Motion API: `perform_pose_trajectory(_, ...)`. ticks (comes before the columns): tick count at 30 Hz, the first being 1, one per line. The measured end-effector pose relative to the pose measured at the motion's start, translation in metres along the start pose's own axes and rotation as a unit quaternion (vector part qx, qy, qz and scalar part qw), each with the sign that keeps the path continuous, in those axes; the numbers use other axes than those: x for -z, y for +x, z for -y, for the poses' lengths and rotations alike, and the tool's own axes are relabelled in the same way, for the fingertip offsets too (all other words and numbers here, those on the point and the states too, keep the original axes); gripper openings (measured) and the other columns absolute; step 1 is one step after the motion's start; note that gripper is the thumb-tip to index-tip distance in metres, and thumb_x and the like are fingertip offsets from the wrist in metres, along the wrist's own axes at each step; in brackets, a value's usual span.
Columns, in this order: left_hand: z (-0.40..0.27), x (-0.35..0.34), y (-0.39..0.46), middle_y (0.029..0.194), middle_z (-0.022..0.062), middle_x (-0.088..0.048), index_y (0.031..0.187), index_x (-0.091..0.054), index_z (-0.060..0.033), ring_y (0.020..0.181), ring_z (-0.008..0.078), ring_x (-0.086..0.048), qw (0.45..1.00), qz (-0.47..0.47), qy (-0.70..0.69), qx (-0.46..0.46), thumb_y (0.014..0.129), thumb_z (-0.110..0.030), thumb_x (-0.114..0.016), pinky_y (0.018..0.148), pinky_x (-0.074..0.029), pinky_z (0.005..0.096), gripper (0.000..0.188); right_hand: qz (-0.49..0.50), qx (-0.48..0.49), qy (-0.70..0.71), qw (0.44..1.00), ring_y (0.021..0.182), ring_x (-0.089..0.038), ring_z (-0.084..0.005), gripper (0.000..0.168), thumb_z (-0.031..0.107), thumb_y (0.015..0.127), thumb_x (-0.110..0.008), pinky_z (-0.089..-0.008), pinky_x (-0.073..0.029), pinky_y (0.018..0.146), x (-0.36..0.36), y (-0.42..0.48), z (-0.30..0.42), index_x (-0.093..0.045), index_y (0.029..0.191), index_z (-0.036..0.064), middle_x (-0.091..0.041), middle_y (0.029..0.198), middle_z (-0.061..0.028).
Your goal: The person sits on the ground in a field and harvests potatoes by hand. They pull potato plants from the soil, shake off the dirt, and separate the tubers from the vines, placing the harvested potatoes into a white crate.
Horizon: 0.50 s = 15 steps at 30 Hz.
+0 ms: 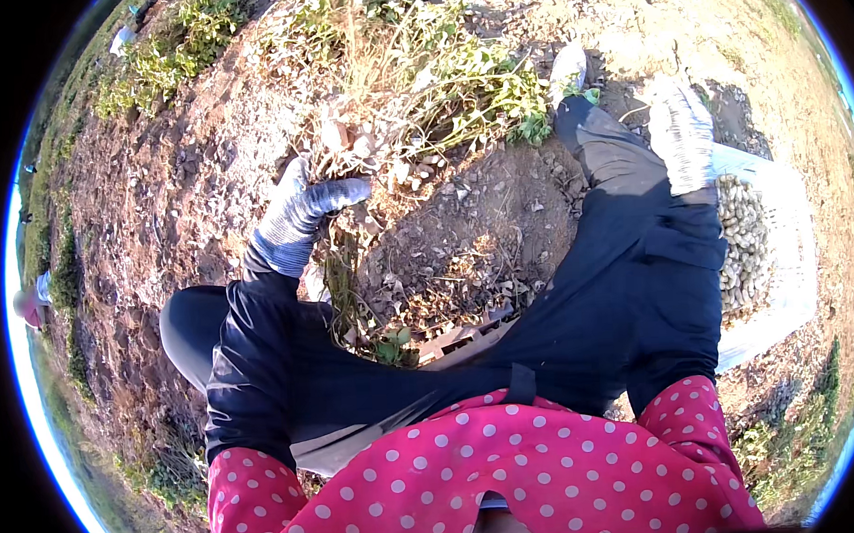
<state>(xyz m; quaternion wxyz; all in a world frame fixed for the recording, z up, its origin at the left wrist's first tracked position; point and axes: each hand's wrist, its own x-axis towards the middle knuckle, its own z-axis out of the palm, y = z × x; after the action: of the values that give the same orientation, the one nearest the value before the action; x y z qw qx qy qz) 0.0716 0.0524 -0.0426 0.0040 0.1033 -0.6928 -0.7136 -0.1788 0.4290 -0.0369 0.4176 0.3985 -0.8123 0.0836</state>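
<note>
My left hand (pixel 287 219), in a grey-and-white striped knit glove, is at the near edge of a heap of pulled peanut plants (pixel 419 88). Its thumb stands apart from the fingers, and I see nothing held between them. Several peanut pods (pixel 416 173) lie among the roots just right of it. Below the thumb, a bunch of wilted stems (pixel 343 284) lies beside my wrist. My right hand (pixel 681 137), gloved alike, is over the far end of a white plastic crate (pixel 791 250) part filled with peanuts (pixel 740 246). Glare blurs its fingers; any hold is unclear.
My dark-trousered legs (pixel 598 259) spread around bare soil (pixel 467 215) with dry leaf litter. A slatted plastic edge (pixel 466 343) shows beneath me. Another plant heap (pixel 181 48) stands far left. A person (pixel 32 305) is at the left rim.
</note>
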Motion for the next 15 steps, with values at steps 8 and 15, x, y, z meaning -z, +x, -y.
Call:
perform_pose_trajectory(8,-0.014,0.004,0.007,0.102,0.0069,-0.061,0.11,-0.054,-0.0003,0.095,0.0153,-0.058,0.997,0.074,-0.028,-0.005,0.072,0.001,-0.068,0.084,-0.047,0.0282,0.041,0.259,-0.389,-0.373,0.802,0.125,-0.036,-0.033,0.068,0.053,0.079,-0.057,-0.0387,-0.028,0.104,0.137,-0.02,-0.113,-0.046,0.128,0.009,-0.041,0.133,-0.019)
perform_pose_trajectory(15,0.062,0.037,0.018,0.133,0.0346,-0.017,0.133,-0.019,0.0077,0.123,0.0492,-0.018,0.689,0.361,-0.612,0.145,0.087,-0.029,-0.051,0.102,-0.015,0.058,0.067,0.151,-0.183,0.53,0.814,0.095,-0.059,-0.0151,0.026,0.012,0.087,-0.056,-0.0265,-0.046,0.083,0.056,0.045,0.084,-0.059,0.11,0.0,-0.063,0.105,-0.0083)
